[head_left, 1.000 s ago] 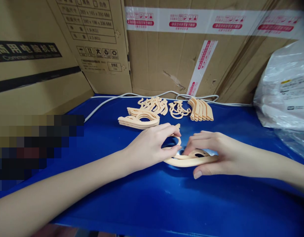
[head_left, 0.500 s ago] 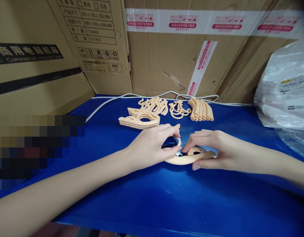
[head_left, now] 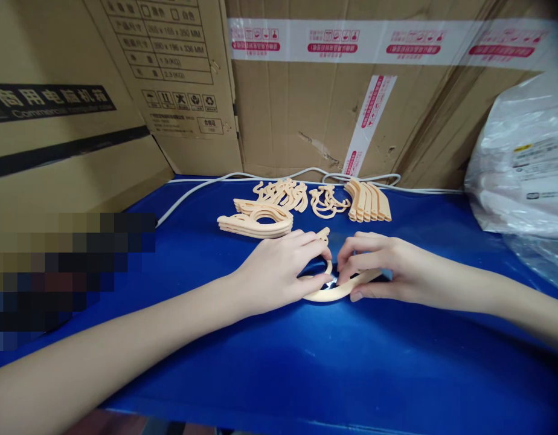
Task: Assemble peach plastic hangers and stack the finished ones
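Observation:
On the blue tabletop [head_left: 279,362], a curved cream plastic hanger part [head_left: 328,295] lies between my hands. My left hand [head_left: 288,266] grips its left side, thumb and fingers curled round it. A narrow cream end [head_left: 324,234] sticks up beyond those fingers. My right hand [head_left: 374,266] pinches the right end, thumb at the near edge and bent fingers on the far side, hiding much of that end. Behind my left hand lies a stack of matching hanger parts [head_left: 256,225].
Farther back lie several small cream hooks [head_left: 281,194], a cluster of curved hook pieces [head_left: 327,202] and a row of flat arm pieces [head_left: 369,202]. A white cable [head_left: 224,176] runs along the cardboard boxes [head_left: 288,121]. A clear plastic bag [head_left: 514,163] sits at right.
My right hand has shifted slightly up and left along the hanger part, its fingers more bent. The part's right end has turned and is more covered. My left hand stays nearly still.

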A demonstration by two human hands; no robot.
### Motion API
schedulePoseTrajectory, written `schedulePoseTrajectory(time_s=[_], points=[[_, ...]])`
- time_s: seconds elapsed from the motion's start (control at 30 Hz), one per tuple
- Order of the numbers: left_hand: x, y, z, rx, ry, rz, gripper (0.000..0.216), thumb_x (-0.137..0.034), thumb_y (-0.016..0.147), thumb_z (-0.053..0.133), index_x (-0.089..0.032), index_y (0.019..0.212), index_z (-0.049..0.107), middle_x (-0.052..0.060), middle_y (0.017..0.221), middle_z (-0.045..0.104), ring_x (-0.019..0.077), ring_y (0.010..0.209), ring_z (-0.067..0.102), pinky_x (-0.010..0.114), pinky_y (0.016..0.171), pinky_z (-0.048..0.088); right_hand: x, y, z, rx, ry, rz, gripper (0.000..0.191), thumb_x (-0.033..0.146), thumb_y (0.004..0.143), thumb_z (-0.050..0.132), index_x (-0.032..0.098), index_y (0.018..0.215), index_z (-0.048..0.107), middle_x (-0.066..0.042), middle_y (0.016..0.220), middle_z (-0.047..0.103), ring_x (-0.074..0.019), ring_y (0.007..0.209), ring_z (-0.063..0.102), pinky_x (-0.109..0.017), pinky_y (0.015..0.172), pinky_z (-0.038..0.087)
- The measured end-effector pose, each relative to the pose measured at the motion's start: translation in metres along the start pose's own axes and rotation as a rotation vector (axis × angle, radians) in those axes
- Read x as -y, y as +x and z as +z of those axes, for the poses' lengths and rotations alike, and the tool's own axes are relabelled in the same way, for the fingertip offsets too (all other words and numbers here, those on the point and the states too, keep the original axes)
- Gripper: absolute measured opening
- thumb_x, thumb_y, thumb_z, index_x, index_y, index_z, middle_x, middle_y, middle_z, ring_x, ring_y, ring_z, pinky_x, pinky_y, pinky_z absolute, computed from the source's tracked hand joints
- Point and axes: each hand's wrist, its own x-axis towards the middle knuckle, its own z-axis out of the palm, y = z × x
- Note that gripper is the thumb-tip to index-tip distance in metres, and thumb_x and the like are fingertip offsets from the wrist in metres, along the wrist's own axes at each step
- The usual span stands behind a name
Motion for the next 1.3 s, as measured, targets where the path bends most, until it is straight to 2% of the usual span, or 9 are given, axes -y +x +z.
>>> schedulePoseTrajectory(time_s=[0.17,0.3,0.37,0.6,0.77,0.9,1.07,1.3], points=[[-0.001,0.000,-0.003,0.032,-0.002,0.026,0.016,-0.029,0.095,0.051,-0.021,0.104,0.061,0.002,0.103,0.065,0.0188,0.095,0.058,0.029,0.077,0.043,-0.005,0.000,-0.001,-0.057,-0.061,-0.032,0.016,0.030,0.092,0.058,0.022,0.096,0.072,-0.007,0.106,0.061,-0.0176,0.100,0.058,-0.034,0.090,0.045],[0.003,0.001,-0.004,0.022,-0.039,0.043,0.031,-0.006,0.092,0.038,-0.019,0.108,0.061,0.004,0.108,0.064,0.0184,0.100,0.058,0.030,0.085,0.044,-0.012,0.000,-0.002,-0.096,-0.089,-0.039,0.015,0.029,0.092,0.059,0.022,0.094,0.072,-0.007,0.105,0.060,-0.0173,0.099,0.058,-0.034,0.089,0.046],[0.005,0.002,-0.004,0.013,-0.045,0.052,0.035,-0.001,0.089,0.036,-0.019,0.108,0.061,0.005,0.111,0.063,0.0188,0.102,0.057,0.031,0.087,0.044,-0.014,0.000,-0.003,-0.100,-0.092,-0.039,0.015,0.029,0.092,0.059,0.021,0.094,0.071,-0.007,0.105,0.060,-0.0172,0.098,0.059,-0.034,0.089,0.047],[0.014,0.000,0.000,0.028,0.033,0.114,0.030,-0.006,0.093,0.044,-0.023,0.113,0.059,0.004,0.122,0.058,0.0195,0.109,0.053,0.033,0.091,0.046,-0.015,0.001,-0.005,-0.086,-0.045,-0.039,0.015,0.028,0.093,0.057,0.020,0.095,0.070,-0.006,0.102,0.063,-0.0161,0.097,0.061,-0.031,0.088,0.049],[0.017,0.001,0.000,0.000,0.249,0.214,0.027,-0.009,0.095,0.042,-0.016,0.117,0.058,0.009,0.126,0.056,0.0225,0.113,0.050,0.036,0.094,0.046,-0.018,0.000,-0.005,-0.108,-0.058,-0.056,0.015,0.029,0.092,0.058,0.021,0.094,0.070,-0.006,0.101,0.065,-0.0156,0.094,0.062,-0.030,0.086,0.049],[0.015,0.002,-0.004,-0.015,0.338,0.265,0.021,-0.013,0.096,0.045,-0.012,0.110,0.061,0.012,0.123,0.058,0.0242,0.115,0.050,0.039,0.097,0.045,-0.022,0.000,-0.004,-0.160,-0.085,-0.027,0.016,0.034,0.091,0.060,0.020,0.094,0.068,-0.005,0.096,0.067,-0.0163,0.090,0.063,-0.030,0.082,0.050],[0.016,0.002,-0.004,-0.014,0.316,0.258,0.021,-0.012,0.096,0.046,-0.013,0.111,0.061,0.011,0.123,0.058,0.0232,0.115,0.050,0.038,0.098,0.046,-0.022,-0.001,-0.003,-0.188,-0.134,0.037,0.017,0.035,0.090,0.061,0.020,0.092,0.067,-0.003,0.086,0.070,-0.0163,0.078,0.065,-0.030,0.073,0.049],[0.018,0.003,-0.003,-0.039,0.245,0.187,0.028,-0.010,0.097,0.042,-0.015,0.122,0.055,0.009,0.127,0.056,0.0204,0.119,0.049,0.037,0.102,0.044,-0.018,-0.002,-0.004,-0.196,-0.230,0.131,0.021,0.035,0.094,0.051,0.023,0.103,0.066,-0.003,0.094,0.074,-0.0176,0.081,0.068,-0.031,0.074,0.048]])
